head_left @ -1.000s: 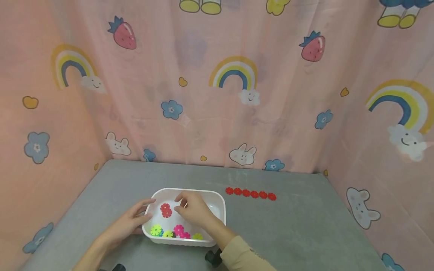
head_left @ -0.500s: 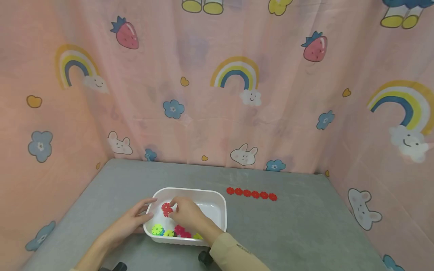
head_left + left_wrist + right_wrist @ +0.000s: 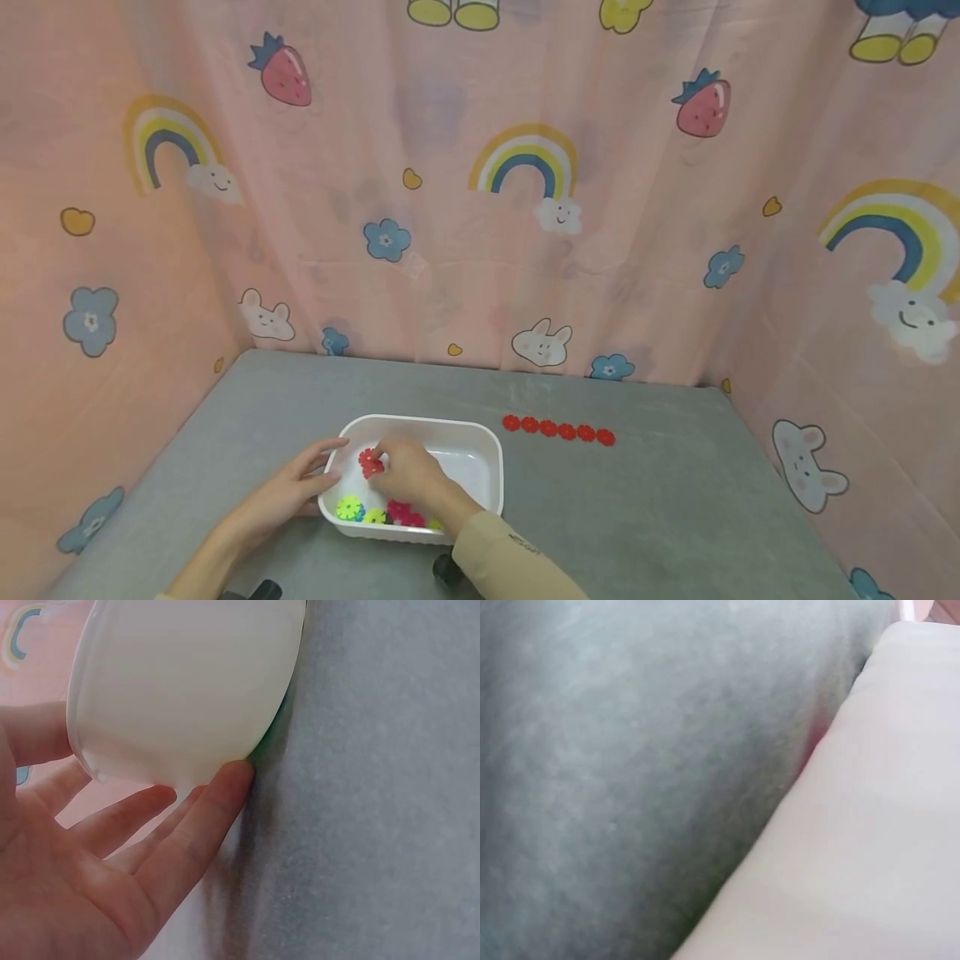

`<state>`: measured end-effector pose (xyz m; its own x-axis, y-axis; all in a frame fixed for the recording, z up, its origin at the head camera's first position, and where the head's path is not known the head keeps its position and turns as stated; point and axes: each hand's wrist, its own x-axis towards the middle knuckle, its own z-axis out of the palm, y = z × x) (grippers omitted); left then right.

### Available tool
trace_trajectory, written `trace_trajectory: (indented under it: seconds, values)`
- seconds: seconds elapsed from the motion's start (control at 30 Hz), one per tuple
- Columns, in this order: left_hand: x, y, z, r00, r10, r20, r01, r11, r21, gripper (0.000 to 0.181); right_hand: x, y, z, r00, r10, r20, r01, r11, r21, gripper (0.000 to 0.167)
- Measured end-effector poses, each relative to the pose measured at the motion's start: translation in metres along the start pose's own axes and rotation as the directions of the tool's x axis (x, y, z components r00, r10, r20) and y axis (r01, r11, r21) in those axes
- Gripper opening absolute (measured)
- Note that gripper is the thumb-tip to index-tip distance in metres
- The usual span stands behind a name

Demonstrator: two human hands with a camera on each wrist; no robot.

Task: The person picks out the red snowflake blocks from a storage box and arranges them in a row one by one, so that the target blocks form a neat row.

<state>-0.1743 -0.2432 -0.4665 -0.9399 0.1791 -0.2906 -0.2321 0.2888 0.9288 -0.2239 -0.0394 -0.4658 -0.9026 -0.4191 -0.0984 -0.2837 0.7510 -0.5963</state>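
A white plastic tray [image 3: 450, 425] rests on the grey table. My left hand [image 3: 288, 487] holds its left end, with digits over the rim and other fingertips against the outer wall. In the left wrist view, the left hand [image 3: 127, 847] touches the tray wall [image 3: 187, 682]. Inside the tray, my right hand [image 3: 412, 475] has thumb and forefinger at two overlapping red snowflake discs [image 3: 367, 459], pinching the lower one; the fingertips partly hide it. The right wrist view shows only a pale surface and grey table, no hand.
Yellow-green discs [image 3: 349, 507] and pink discs [image 3: 400, 511] lie along the tray's near side. To the tray's right, several red discs [image 3: 548, 428] form a row on the table [image 3: 660, 500]. A patterned pink curtain [image 3: 450, 275] stands behind.
My right hand has moved left and down inside the tray onto the red snowflake discs. The left hand keeps its hold on the tray. The head view has shifted slightly.
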Motion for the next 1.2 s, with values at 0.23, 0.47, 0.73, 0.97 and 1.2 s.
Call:
trace_trajectory:
  seconds: [0.23, 0.47, 0.73, 0.97, 1.2]
  values:
    - [0.001, -0.001, 0.000, 1.000, -0.005, -0.004, 0.005, 1.000, 0.007, 0.060, 0.000, 0.000, 0.003, 1.000, 0.005, 0.001, -0.005, 0.997, -0.079, 0.018]
    - [0.002, 0.000, 0.000, 1.000, -0.004, 0.029, 0.004, 1.000, -0.002, 0.060, -0.005, 0.002, 0.000, 1.000, 0.027, 0.016, -0.026, 0.999, -0.018, 0.025]
    - [0.001, 0.001, -0.001, 1.000, -0.011, 0.022, 0.011, 1.000, -0.006, 0.060, -0.013, -0.001, -0.010, 0.998, 0.021, 0.053, -0.022, 0.999, 0.024, 0.022]
    - [0.000, 0.001, -0.002, 1.000, -0.018, 0.008, 0.018, 1.000, -0.006, 0.059, -0.023, -0.002, -0.025, 0.999, -0.018, 0.042, 0.015, 0.997, 0.077, 0.019]
    - [0.002, 0.001, 0.000, 1.000, -0.012, 0.009, 0.012, 1.000, 0.011, 0.061, -0.034, 0.003, -0.043, 0.999, -0.032, 0.004, 0.031, 0.991, 0.131, 0.020]
